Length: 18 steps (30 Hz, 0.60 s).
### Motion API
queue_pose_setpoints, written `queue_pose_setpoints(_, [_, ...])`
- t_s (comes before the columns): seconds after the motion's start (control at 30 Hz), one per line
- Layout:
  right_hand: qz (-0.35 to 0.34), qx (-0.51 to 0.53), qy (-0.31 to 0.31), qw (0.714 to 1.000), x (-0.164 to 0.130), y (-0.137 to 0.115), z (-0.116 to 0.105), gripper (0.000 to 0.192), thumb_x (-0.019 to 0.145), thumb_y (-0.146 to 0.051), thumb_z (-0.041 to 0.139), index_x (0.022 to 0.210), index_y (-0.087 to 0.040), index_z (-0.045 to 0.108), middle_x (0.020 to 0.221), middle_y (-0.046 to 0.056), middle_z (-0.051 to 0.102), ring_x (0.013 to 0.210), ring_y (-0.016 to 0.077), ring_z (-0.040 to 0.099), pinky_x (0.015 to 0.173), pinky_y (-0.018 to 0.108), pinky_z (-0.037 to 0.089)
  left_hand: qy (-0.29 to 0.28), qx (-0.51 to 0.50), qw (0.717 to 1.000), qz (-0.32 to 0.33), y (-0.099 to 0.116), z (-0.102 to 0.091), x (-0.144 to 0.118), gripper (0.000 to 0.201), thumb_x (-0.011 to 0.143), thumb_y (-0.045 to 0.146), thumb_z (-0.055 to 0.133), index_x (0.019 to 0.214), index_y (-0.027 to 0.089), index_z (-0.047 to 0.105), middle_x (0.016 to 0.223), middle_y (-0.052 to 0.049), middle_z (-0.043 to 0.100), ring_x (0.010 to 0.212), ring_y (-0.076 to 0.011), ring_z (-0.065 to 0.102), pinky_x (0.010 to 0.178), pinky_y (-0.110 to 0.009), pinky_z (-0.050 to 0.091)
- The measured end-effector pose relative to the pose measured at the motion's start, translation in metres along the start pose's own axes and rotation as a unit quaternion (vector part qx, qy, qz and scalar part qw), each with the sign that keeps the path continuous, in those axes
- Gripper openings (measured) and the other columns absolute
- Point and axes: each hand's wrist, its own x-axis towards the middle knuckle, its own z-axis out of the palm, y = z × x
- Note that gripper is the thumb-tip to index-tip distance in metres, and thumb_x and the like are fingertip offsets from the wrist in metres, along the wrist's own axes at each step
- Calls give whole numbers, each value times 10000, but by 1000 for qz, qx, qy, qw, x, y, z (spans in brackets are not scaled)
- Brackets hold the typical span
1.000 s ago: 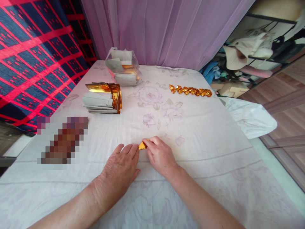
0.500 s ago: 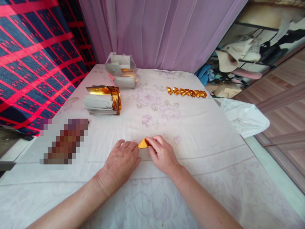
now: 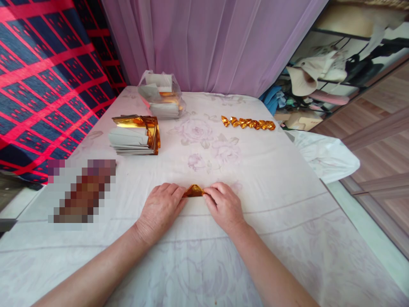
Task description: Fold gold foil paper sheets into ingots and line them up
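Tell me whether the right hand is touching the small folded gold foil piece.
Touching: in the head view, the right hand fingertips press the small folded gold foil piece at its right end.

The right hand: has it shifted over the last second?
Yes. The right hand has slid rightward along the faint crease in the tablecloth, away from the left hand, exposing more of the gold foil piece.

I see soft, even daylight and faint shadows; gold foil glints, a pixelated patch masks the left, and edges bend with wide-angle distortion.
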Motion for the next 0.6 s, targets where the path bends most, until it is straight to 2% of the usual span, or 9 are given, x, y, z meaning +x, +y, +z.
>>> queue_pose_setpoints(0.17, [6,16,3,1000,1,1,0,187,937,-221,518,923,-220,704,927,50,660,861,182,605,791,306,477,-1,-6,1000,-4,-1,1,3,216,980,306,489,1050,196,660,953,-64,692,891,-250,623,775,-400,478])
queue_pose_setpoints(0.33, [14,29,-17,999,1,-1,-2,185,923,-242,539,1042,-225,680,997,61,666,911,197,607,826,325,482,-2,-28,1000,-7,-2,1,4,219,978,298,484,1025,210,678,963,-60,692,882,-242,615,778,-399,469])
queue_pose_setpoints(0.6, [-9,48,7,999,0,2,-1,198,936,-213,508,906,-224,704,911,49,663,857,177,614,784,302,487,16,-64,998,-13,-4,3,3,250,979,318,467,1000,222,697,989,-66,688,887,-233,608,785,-402,469])
